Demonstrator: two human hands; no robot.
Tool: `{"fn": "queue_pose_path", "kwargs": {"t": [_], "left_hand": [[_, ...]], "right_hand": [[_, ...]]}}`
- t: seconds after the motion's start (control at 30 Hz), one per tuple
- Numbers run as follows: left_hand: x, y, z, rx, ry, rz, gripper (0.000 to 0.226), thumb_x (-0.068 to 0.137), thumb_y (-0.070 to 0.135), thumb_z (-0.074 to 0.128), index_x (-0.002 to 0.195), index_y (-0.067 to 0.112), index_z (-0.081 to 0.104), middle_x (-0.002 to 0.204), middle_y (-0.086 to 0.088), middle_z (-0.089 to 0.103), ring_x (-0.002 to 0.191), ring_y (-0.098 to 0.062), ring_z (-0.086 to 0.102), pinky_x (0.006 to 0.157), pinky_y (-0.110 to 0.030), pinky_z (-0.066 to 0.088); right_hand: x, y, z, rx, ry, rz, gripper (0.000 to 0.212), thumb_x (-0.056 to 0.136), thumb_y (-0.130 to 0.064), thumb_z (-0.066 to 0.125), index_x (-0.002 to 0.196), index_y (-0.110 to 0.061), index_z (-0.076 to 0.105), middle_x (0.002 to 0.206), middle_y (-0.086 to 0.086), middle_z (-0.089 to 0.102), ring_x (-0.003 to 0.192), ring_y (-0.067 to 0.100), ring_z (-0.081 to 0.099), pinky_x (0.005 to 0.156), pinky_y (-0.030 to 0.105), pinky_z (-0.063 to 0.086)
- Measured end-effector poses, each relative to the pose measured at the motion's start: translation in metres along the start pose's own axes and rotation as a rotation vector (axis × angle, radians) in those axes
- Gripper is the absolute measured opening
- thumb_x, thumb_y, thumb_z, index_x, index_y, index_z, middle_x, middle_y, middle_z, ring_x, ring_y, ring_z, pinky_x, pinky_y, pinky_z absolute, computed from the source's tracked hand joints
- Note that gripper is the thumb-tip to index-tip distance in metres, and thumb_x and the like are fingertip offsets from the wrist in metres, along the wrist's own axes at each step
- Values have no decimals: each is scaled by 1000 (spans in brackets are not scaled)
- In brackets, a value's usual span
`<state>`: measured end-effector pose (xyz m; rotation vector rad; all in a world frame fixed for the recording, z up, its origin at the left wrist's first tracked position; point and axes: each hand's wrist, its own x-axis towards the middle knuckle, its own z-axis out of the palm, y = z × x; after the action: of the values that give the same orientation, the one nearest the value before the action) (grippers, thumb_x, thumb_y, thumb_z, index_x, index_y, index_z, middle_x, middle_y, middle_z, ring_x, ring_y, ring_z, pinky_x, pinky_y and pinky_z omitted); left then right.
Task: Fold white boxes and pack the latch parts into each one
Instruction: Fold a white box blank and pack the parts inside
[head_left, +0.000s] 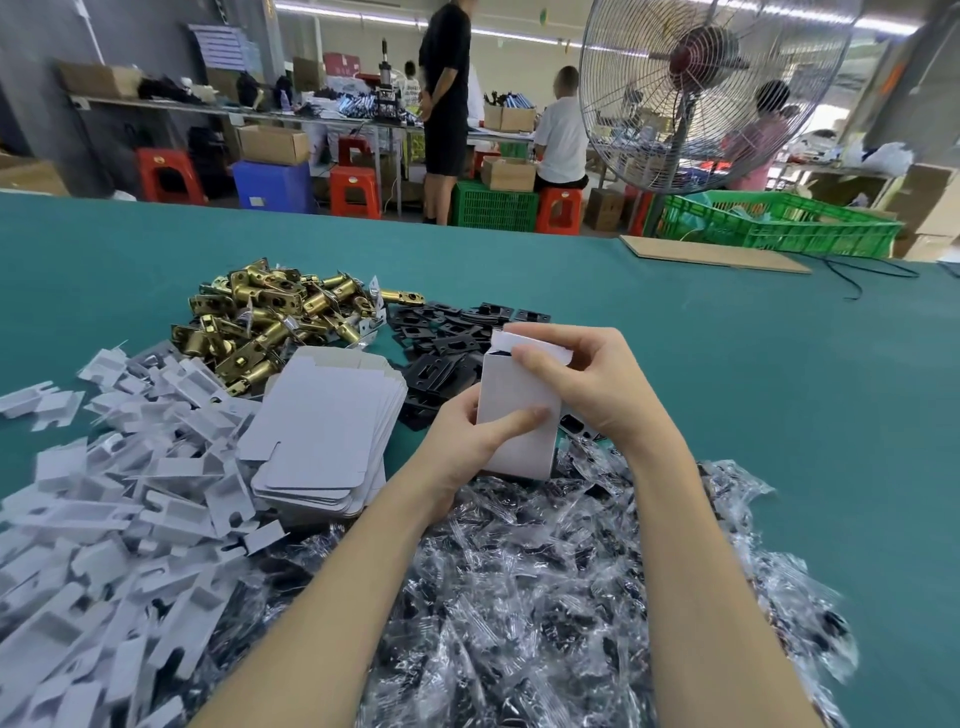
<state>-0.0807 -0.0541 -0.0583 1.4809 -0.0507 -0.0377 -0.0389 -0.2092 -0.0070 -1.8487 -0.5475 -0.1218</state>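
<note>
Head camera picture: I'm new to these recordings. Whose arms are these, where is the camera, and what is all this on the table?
No robot here: a person wears the camera on the head, looking down at their own hands. The left hand and right hand both hold a white box, open at the top. On the green table lie brass latches, black plates, a stack of flat boxes, white inserts and clear bags. Other workers and a fan are behind.

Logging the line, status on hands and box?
Left hand grips white box low. Right hand pinches its top flap. Box upright, top open. Nothing in the way.
</note>
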Motion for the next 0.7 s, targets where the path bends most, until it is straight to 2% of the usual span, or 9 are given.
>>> {"fn": "queue_pose_path", "kwargs": {"t": [0.07, 0.17, 0.27, 0.5, 0.63, 0.7], "left_hand": [[-1, 0, 1, -3, -3, 0, 47, 72, 47, 83, 111, 25, 70, 101, 3, 77, 88, -10, 72, 69, -20, 54], [0, 0, 1, -3, 4, 4, 51, 70, 48, 87, 112, 24, 70, 103, 2, 77, 91, -13, 72, 72, -23, 54], [0, 0, 1, 13, 5, 3, 50, 70, 46, 86, 113, 25, 70, 104, 3, 77, 94, -13, 72, 73, -24, 54], [-1, 0, -1, 31, -39, -11, 36, 82, 35, 83, 114, 26, 71, 105, 3, 77, 93, -12, 72, 73, -24, 54], [-1, 0, -2, 40, -59, -12, 31, 86, 30, 80, 114, 26, 70, 105, 3, 77, 91, -10, 71, 74, -23, 54], [-1, -1, -2, 39, -64, -17, 29, 86, 29, 80, 113, 25, 70, 104, 2, 77, 89, -9, 70, 73, -22, 55]], "right_hand": [[0, -1, 1, 25, -6, -12, 20, 96, -22, 71, 111, -31, 80, 104, -4, 79, 96, 42, 69, 81, 57, 59], [-1, -2, 0, 70, -15, -8, 20, 98, -18, 70, 110, -28, 80, 107, -8, 78, 94, 16, 73, 75, 34, 59], [0, -4, -2, 110, -27, 15, 18, 97, -15, 70, 107, -26, 81, 103, -8, 79, 91, 7, 72, 72, 23, 55], [0, -10, -13, 119, -101, 62, 15, 95, -22, 73, 105, -28, 82, 99, -7, 80, 88, 4, 72, 72, 21, 56], [1, -12, -16, 73, -149, 66, 18, 96, -20, 72, 106, -31, 81, 101, -7, 80, 90, 4, 71, 78, 27, 58], [0, -14, -17, 59, -177, 61, 19, 96, -21, 71, 107, -33, 81, 103, -9, 79, 91, 3, 70, 80, 25, 58]]}}
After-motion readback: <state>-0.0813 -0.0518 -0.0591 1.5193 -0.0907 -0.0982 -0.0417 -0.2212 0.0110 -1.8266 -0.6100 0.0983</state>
